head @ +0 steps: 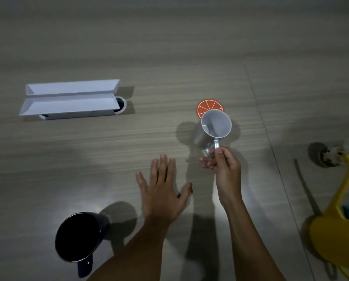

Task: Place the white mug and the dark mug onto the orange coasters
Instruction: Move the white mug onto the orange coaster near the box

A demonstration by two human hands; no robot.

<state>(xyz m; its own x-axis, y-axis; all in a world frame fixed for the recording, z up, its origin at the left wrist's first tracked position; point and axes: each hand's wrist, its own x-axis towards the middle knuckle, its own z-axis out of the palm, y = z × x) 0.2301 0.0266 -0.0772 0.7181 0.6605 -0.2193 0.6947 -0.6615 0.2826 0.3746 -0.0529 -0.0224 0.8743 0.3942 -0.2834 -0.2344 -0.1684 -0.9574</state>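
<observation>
My right hand [223,165] grips the handle of the white mug [215,126], which hangs upright just above the table. Its rim covers the near edge of an orange coaster [207,107] patterned like a citrus slice; only this one coaster shows. My left hand [162,189] hovers flat with fingers spread, holding nothing, to the left of the right hand. The dark mug [78,237] stands on the table at the near left, handle toward me, apart from both hands.
A white open cable box [72,98] sits in the table at the left. A yellow watering can [335,230] stands at the near right, its spout reaching up to a small pot [323,156]. A seam runs down the wooden table [169,47] on the right.
</observation>
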